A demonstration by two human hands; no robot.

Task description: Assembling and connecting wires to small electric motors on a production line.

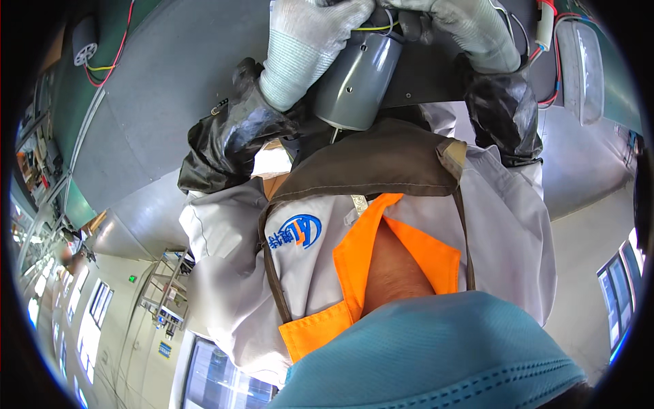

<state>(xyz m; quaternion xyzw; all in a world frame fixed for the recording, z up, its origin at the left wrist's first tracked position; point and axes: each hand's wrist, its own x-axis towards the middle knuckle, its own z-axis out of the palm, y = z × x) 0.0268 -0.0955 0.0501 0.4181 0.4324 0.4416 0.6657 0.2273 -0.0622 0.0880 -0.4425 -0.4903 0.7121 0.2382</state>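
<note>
A grey cylindrical motor (357, 82) stands tilted between my hands at the near edge of the worktable, its thin shaft (336, 135) toward my apron. My left hand (310, 44), in a whitish knit glove, has its fingers curled together at the motor's far end. A yellow-green wire (375, 28) and a thin grey lead cross there. My right hand (473, 31), gloved the same way, bends its darker fingertips in from the other side, beside those wires. Both hands are partly cut off by the top edge, so what the fingers pinch is hidden.
The worktable has a dark grey mat (170, 82). Another grey motor (84, 41) with red and yellow wires lies at far left. On the right are a white tube (546, 27) with red and blue wires and a translucent plastic box (583, 71). A metal rack (163, 286) stands lower left.
</note>
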